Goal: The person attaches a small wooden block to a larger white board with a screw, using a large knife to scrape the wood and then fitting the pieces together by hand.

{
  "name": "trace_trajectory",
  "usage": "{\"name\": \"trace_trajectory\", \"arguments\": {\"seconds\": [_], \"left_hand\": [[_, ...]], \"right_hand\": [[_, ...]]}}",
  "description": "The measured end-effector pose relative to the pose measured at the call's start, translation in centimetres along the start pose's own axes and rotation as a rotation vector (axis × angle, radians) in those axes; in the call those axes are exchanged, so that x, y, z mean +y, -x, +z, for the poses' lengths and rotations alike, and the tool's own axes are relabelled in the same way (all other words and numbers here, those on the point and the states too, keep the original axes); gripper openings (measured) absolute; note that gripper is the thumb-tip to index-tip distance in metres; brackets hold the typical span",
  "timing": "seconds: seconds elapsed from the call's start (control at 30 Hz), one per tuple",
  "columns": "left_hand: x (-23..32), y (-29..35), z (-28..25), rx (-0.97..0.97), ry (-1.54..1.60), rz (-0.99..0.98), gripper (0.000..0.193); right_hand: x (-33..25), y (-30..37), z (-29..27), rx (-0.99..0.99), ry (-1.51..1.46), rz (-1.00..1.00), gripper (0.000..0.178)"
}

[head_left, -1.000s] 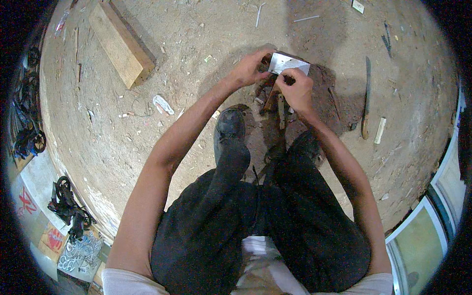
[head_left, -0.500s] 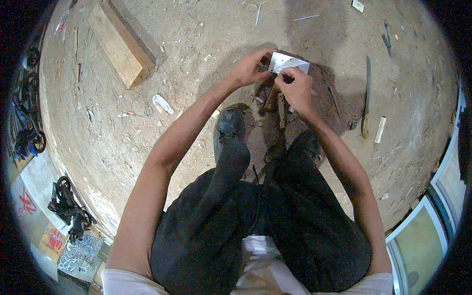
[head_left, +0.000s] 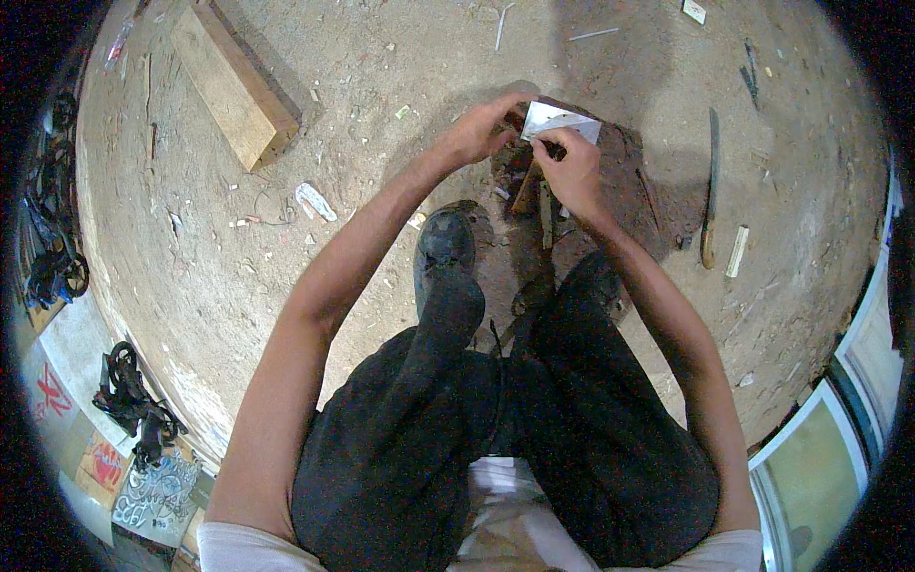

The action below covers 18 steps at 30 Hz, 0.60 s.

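Note:
A small white rectangular sheet (head_left: 564, 118) with a few dark marks lies over a dark brown block or stump (head_left: 621, 157) on the ground ahead of my feet. My left hand (head_left: 481, 132) curves beside the sheet's left edge, thumb and fingers apart, the fingertips close to its upper left corner. At the sheet's lower edge my right hand (head_left: 572, 172) is closed in a pinch. Whatever sits between those fingertips is too small to make out. Below the hands a brown piece of wood (head_left: 526, 194) leans beside a narrow wooden strip (head_left: 546, 217).
A long-bladed knife (head_left: 711, 191) lies on the dirt floor to the right, near a pale strip (head_left: 737, 251). A thick wooden beam (head_left: 229, 86) rests at the far left. My shoes (head_left: 445, 238) stand below the block. Framed panels (head_left: 810, 477) lean at the lower right.
My left thumb has drawn back slightly from the sheet's left edge. The right hand's pinch has shifted a little left along the lower edge.

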<state>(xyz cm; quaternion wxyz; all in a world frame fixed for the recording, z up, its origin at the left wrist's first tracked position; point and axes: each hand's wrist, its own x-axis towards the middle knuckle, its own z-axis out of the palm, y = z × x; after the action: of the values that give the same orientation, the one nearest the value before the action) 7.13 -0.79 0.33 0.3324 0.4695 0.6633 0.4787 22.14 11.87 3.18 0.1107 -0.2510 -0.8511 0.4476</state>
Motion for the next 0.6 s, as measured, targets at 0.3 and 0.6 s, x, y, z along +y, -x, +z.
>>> {"name": "trace_trajectory", "arguments": {"seconds": [0.3, 0.6], "left_hand": [[0.6, -0.4, 0.0, -0.031, -0.064, -0.007, 0.058], [2.1, -0.2, -0.1, 0.057, -0.046, 0.053, 0.056]], "right_hand": [[0.5, -0.3, -0.4, 0.045, 0.061, -0.07, 0.02], [2.9, -5.2, -2.3, -0.231, 0.136, -0.194, 0.027]]}}
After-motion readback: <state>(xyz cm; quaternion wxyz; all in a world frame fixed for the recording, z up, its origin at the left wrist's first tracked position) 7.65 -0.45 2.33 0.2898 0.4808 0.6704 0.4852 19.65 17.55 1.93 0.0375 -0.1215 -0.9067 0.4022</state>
